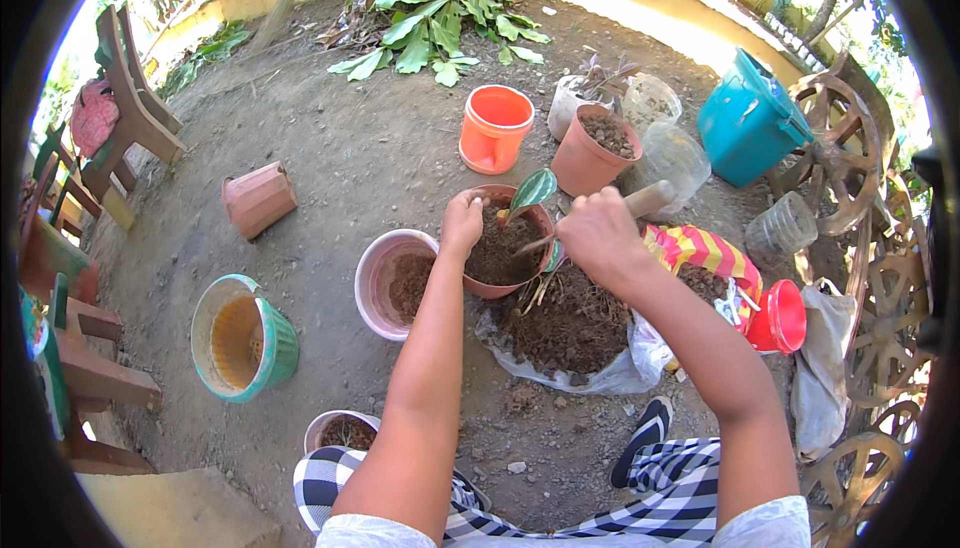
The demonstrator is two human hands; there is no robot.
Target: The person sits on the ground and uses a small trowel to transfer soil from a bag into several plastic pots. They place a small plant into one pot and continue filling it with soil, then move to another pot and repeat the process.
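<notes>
My left hand (462,222) grips the left rim of a brown plastic plant pot (491,291). Dark soil (499,252) fills much of this pot, and a plant with a broad, pale-veined green leaf (534,189) stands in it. In my right hand (600,233) is a garden trowel by its wooden handle (649,199). Its metal blade (534,246) reaches over the pot's right rim to the soil; how deep the tip sits I cannot tell. Just below the pot, a heap of soil with roots (570,319) lies on a clear plastic sheet (592,383).
Left of the pot stand a pink pot (373,289) with soil and a green pot (281,345). Beyond are an orange pail (491,139), a soil-filled pot (589,154) and a teal bin (742,128). A striped bag (705,252) and red container (780,315) lie right.
</notes>
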